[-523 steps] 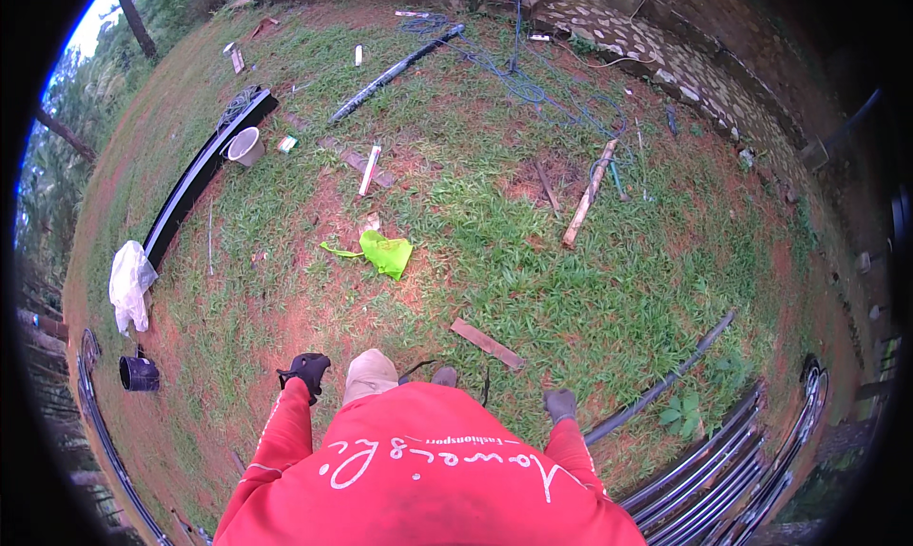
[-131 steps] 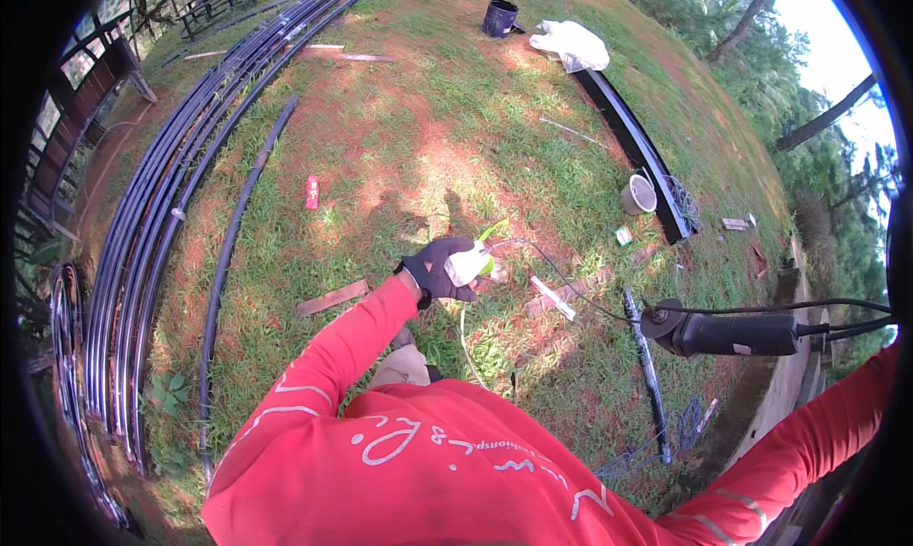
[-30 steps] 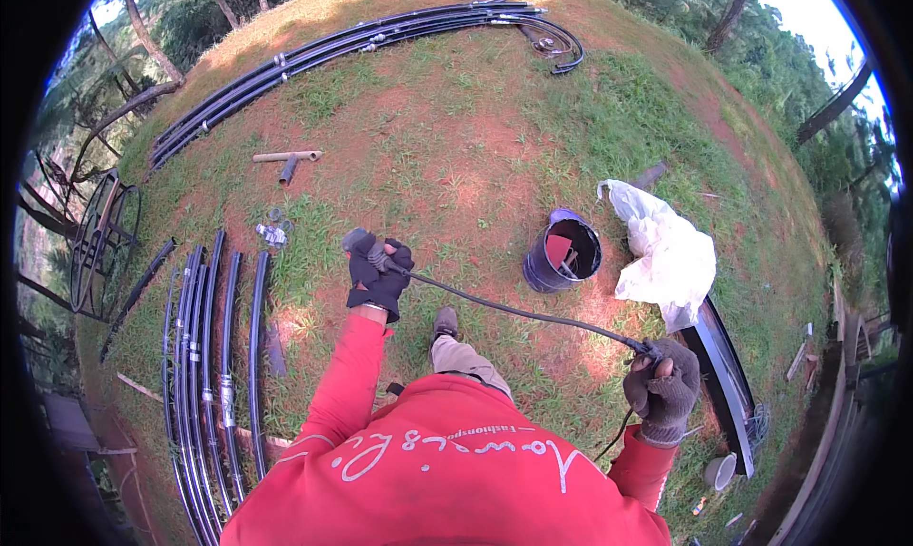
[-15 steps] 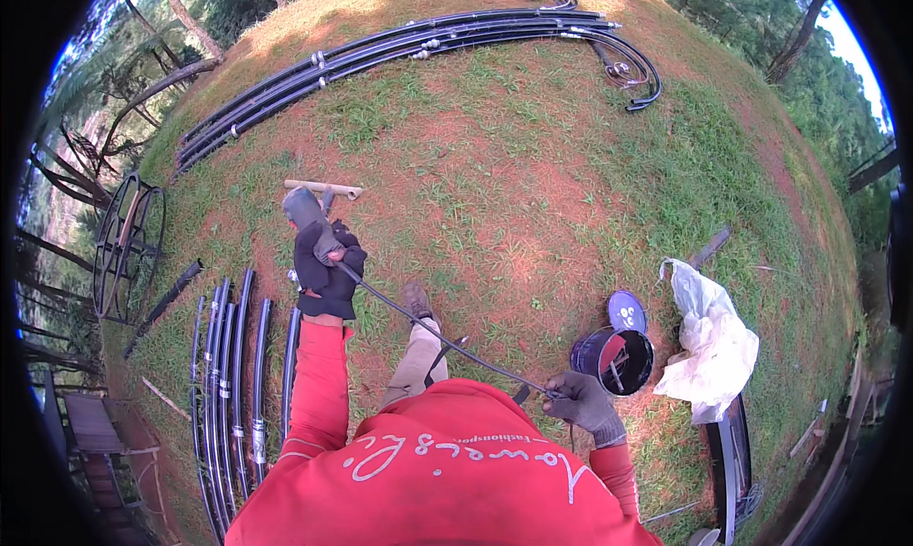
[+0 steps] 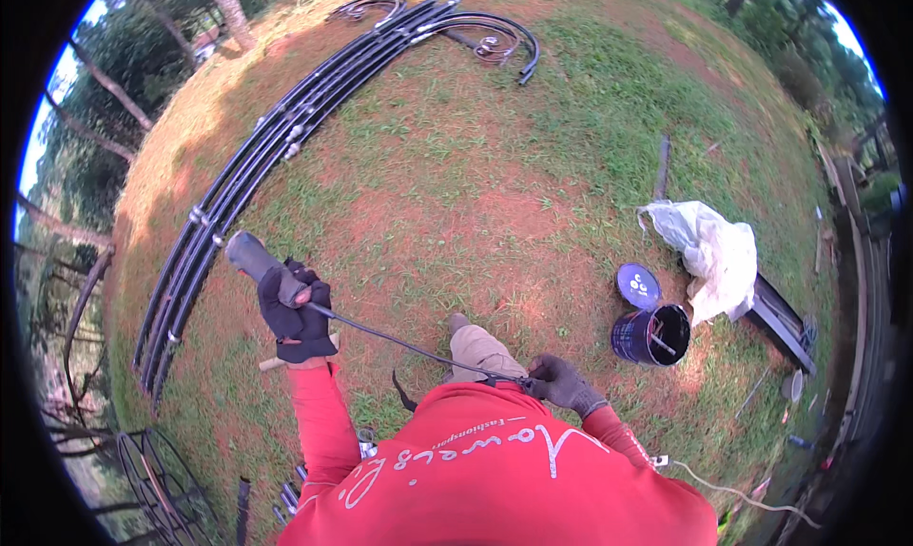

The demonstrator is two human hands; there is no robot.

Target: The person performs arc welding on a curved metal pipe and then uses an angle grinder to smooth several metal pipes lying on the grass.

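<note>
Facing a wide patch of grass and bare red soil point(image 5: 456, 194), you have open ground directly ahead; it is bounded on your left by a long bundle of curved black metal bars point(image 5: 276, 156) and on your right by a dark paint bucket point(image 5: 651, 335) with its round blue lid point(image 5: 638, 285) just beside it and a crumpled white sheet point(image 5: 709, 251) beyond. Your left hand point(image 5: 297, 308), in a black glove, is clenched around the grey cylindrical power tool point(image 5: 257, 259), raised out to your left. A thin black cable point(image 5: 399, 341) runs from the tool to your gloved right hand point(image 5: 563, 384), which grips it near your chest.
</note>
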